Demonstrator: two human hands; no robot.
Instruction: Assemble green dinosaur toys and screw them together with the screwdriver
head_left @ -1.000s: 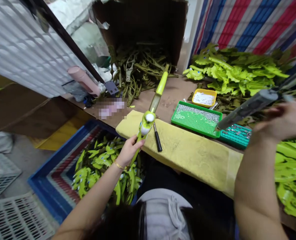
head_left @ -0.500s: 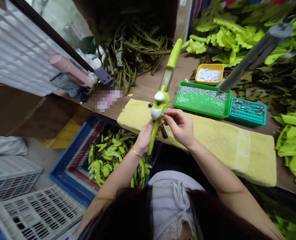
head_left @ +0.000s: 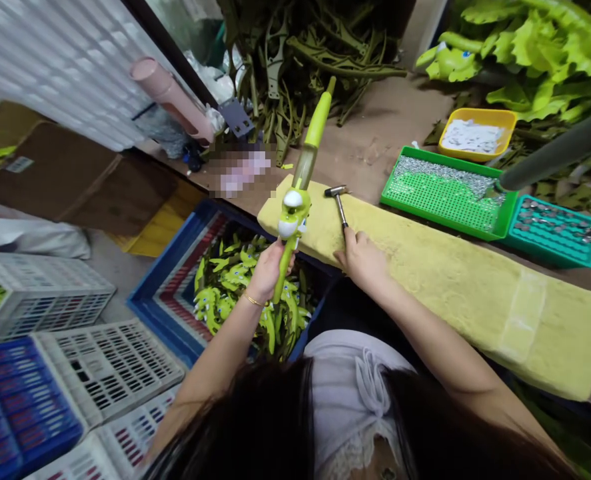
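Observation:
My left hand [head_left: 268, 270] is closed around the lower end of a long lime-green plastic toy [head_left: 295, 203]. White rounded pieces sit on the toy's middle, and a narrow tapering length points away from me. My right hand [head_left: 365, 263] is wrapped round the handle of a small hammer [head_left: 342, 203]. The hammer's dark head lies over the yellow padded board [head_left: 425, 267], to the right of the toy. Part of the toy's lower end is hidden by my left fingers.
A green tray [head_left: 445, 200] of small metal pieces, a yellow tray [head_left: 480, 137] of white pieces and a teal tray [head_left: 555, 230] stand at the right. Olive strips [head_left: 275, 73] are heaped behind. A blue crate [head_left: 160, 267] of green toys is below left.
My right hand has left the toy's side and now grips the hammer, raised off the board's edge. The toy stays in my left hand. The view has shifted left.

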